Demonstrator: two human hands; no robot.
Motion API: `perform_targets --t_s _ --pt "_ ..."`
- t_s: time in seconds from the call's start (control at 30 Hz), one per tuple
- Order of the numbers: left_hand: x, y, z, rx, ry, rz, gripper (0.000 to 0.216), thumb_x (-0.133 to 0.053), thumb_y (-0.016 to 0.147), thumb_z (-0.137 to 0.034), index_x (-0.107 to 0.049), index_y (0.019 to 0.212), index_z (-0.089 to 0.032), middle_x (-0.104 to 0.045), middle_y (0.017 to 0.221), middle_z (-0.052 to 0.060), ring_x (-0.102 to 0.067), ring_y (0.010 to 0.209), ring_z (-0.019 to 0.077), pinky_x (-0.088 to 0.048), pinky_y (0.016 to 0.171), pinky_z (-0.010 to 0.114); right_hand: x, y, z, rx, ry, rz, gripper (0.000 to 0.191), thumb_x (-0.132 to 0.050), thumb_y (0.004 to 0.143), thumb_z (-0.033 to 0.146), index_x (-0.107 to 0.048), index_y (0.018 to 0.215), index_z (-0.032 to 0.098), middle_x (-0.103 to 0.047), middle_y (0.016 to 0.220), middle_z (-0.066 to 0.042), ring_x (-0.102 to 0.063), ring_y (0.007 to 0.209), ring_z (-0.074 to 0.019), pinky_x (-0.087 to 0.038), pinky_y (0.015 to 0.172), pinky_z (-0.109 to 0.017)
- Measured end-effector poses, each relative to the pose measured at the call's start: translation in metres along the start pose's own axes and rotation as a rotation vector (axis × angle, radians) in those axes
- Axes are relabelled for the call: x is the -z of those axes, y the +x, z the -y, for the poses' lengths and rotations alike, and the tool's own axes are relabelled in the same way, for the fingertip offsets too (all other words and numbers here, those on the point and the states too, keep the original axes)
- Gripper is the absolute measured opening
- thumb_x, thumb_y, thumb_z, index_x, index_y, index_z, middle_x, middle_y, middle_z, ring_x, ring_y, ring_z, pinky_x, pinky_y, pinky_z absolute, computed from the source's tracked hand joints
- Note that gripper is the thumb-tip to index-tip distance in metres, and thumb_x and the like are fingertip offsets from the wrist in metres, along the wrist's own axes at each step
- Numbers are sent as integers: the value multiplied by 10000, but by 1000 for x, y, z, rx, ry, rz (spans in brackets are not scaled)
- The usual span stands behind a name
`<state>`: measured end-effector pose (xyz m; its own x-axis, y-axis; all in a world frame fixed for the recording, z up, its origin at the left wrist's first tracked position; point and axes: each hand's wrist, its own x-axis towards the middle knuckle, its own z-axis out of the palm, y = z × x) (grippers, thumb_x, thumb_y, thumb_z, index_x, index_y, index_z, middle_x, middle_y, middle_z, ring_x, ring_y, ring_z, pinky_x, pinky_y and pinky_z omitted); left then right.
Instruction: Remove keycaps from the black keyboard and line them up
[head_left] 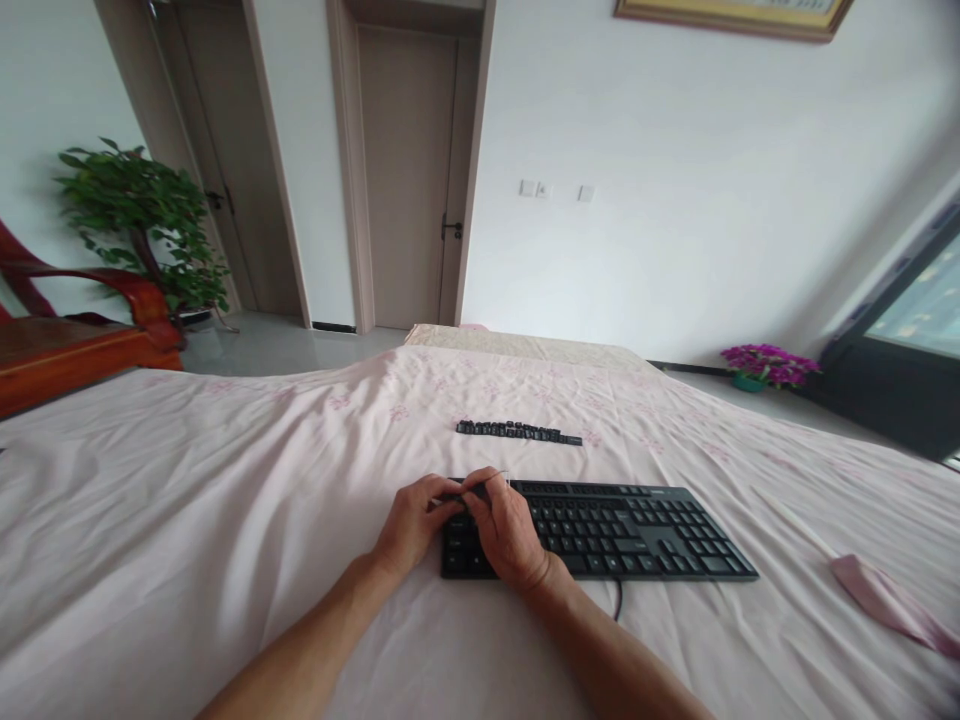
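A black computer keyboard (pixel 600 530) lies on the pink cloth, its cable coming out at the near edge. Over its far left corner, my left hand (pixel 414 522) is closed, with thumb and fingertips pinched together. My right hand (pixel 511 530) covers part of the left keys, and its fingers are bent in to meet the left fingertips. A thin wire tool (pixel 507 479), seemingly a keycap puller, sticks up beside my right index finger. Whatever small dark piece sits between the fingertips is mostly hidden. Beyond the keyboard, several loose black keycaps (pixel 517 431) lie in a row.
The pink flowered cloth (pixel 300 450) is wrinkled and covers the whole surface. A pink fabric piece (pixel 892 605) lies at right. Farther off are a wooden chair (pixel 90 320), a green plant (pixel 142 220), purple flowers (pixel 769 365) and a door (pixel 405 180).
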<state>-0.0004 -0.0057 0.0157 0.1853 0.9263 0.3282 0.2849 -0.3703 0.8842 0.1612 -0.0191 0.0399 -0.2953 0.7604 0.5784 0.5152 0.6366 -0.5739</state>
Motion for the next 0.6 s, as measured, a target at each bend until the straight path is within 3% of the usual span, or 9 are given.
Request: perform_targets --t_s 0.23,0.37,0.6 --pt "0 6 11 168 -217 -88 233 -659 721 -296 -679 919 -176 -717 841 30 -657 752 181 -505 676 268 -2 1 3 77 -38 -43 135 -429 936 186 -541 1010 201 -621 948 -51 -580 911 -156 -455 842 -275" --pt "1 8 11 173 -210 -136 216 -667 706 -289 -673 880 -161 -717 828 41 -663 769 183 -511 718 278 -4 1 4 140 -122 -17 162 -404 947 181 -548 1017 199 -627 960 -65 -578 919 -168 -457 836 -290" --pt "2 10 19 252 -223 -260 297 -726 644 -284 -664 899 -144 -700 803 47 -654 734 173 -514 690 279 -7 2 0 62 -358 16 213 -401 931 126 -565 1039 208 -609 1011 -66 -528 913 -198 -431 822 -315"
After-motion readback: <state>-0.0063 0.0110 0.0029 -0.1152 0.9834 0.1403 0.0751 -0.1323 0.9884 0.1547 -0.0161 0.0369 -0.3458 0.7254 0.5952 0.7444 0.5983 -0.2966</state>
